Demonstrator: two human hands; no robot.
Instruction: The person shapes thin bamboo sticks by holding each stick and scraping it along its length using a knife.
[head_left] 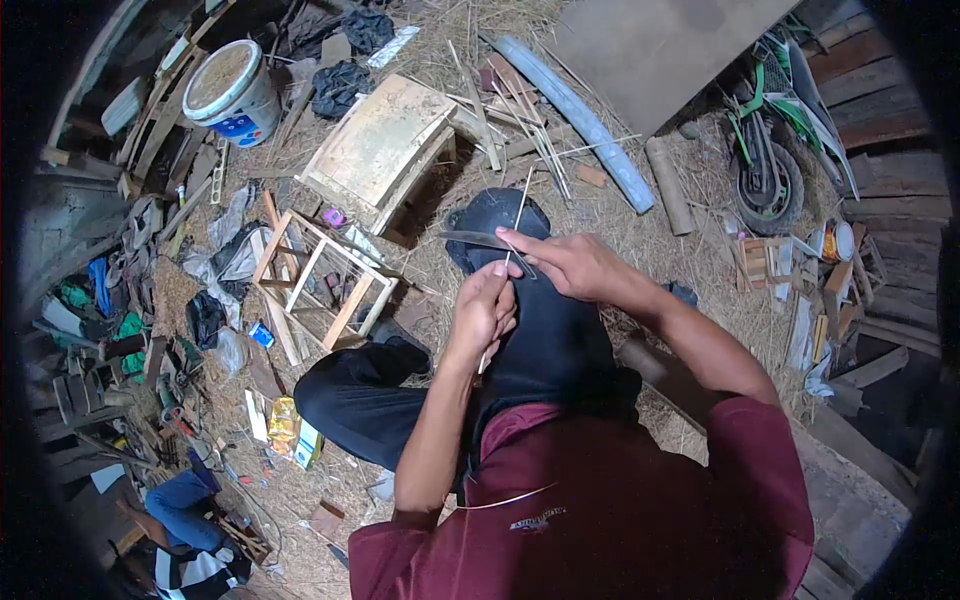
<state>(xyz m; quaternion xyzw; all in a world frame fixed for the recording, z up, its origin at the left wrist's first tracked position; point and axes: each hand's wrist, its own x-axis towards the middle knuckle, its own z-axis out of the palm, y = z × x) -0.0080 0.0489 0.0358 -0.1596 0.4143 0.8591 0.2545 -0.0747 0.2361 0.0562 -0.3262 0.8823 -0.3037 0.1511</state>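
Observation:
My left hand is closed around a thin pale wooden stick, which runs up past the fingers and out below the palm. In my right hand is a knife, its grey blade pointing left and crossing the stick just above my left fingertips. The right index finger lies along the blade's back. Most of the knife's handle is hidden by my fingers. Both hands are over my dark-trousered leg, close together.
A wooden box and a small wooden frame stand ahead on the straw-strewn floor. Wood strips, a grey pipe, a white bucket and a green motorbike lie around. A wooden board is farther off.

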